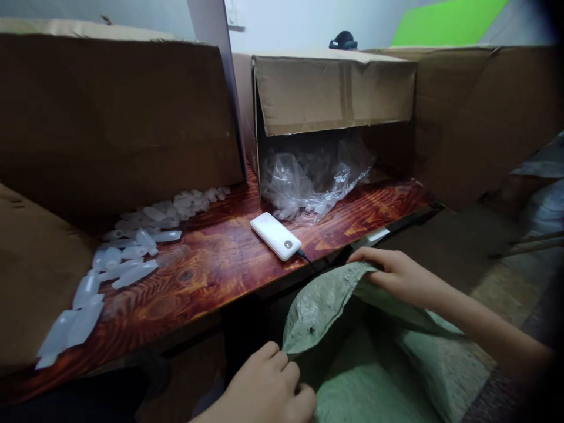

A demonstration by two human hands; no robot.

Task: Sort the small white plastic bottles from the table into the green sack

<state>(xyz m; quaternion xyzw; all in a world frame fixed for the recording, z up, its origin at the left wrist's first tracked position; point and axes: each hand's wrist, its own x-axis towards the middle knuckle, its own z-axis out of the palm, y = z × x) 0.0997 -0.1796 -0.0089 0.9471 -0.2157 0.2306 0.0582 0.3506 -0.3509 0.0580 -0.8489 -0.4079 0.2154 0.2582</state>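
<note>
A large green woven sack [365,376] hangs in front of the table, its mouth spread between my two hands. My left hand [268,385] is closed on the near left part of the rim. On the far right part of the rim, my right hand [390,271] grips the edge between thumb and fingers. The sack's opening faces up toward me, and its inside looks shaded; its bottom is out of view. Just beyond the rim, a white power bank [276,236] with a black cable plugged in lies on the table.
Translucent plastic tubes [134,273] and small caps [194,201] are strewn on the reddish wooden table [207,276] at left. Cardboard boxes [123,111] stand around it. Clear plastic bags [308,182] spill from an open-fronted box [335,94] at the back.
</note>
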